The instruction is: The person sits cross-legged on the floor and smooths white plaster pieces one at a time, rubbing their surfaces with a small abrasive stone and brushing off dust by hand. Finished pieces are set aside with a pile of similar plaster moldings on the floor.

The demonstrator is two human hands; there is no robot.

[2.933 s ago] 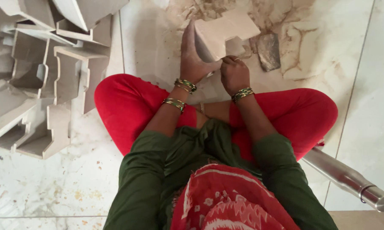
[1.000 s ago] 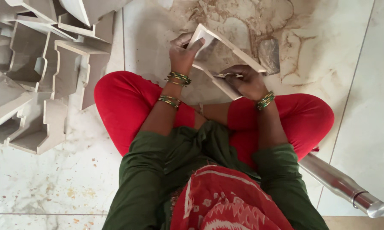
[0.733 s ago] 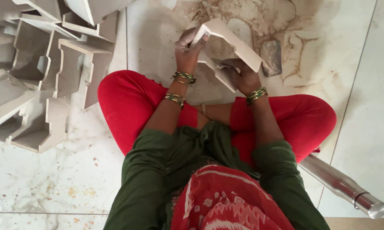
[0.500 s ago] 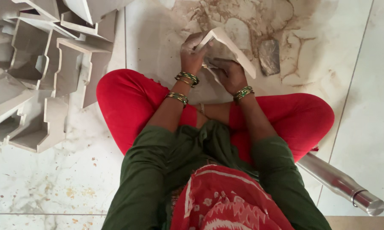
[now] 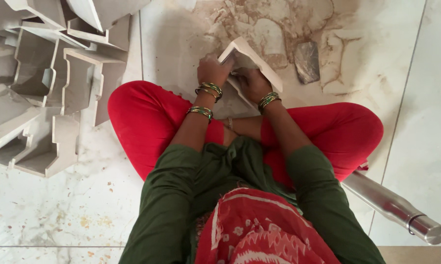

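white moulded piece (image 5: 252,61) tipped lower | both hands: left (image 5: 213,71), right (image 5: 252,84) gripping it

Green long sleeves (image 5: 171,195), red trousers (image 5: 142,115), red patterned scarf (image 5: 259,230), green-gold bangles on both wrists (image 5: 208,90)

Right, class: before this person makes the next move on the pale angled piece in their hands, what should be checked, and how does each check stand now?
1. Left hand grips the pale angled piece at its left end: ok.
2. Right hand is on the piece's underside: ok; whether it holds a tool, cannot tell.
3. Piece is raised over the stained floor tile, in front of the crossed legs: ok.
4. Grey stone lies apart from the piece, to its right: ok.
5. Stack of pale pieces lies beside the left knee, not touching the hands: ok.
6. Metal tube by the right thigh is untouched: ok.
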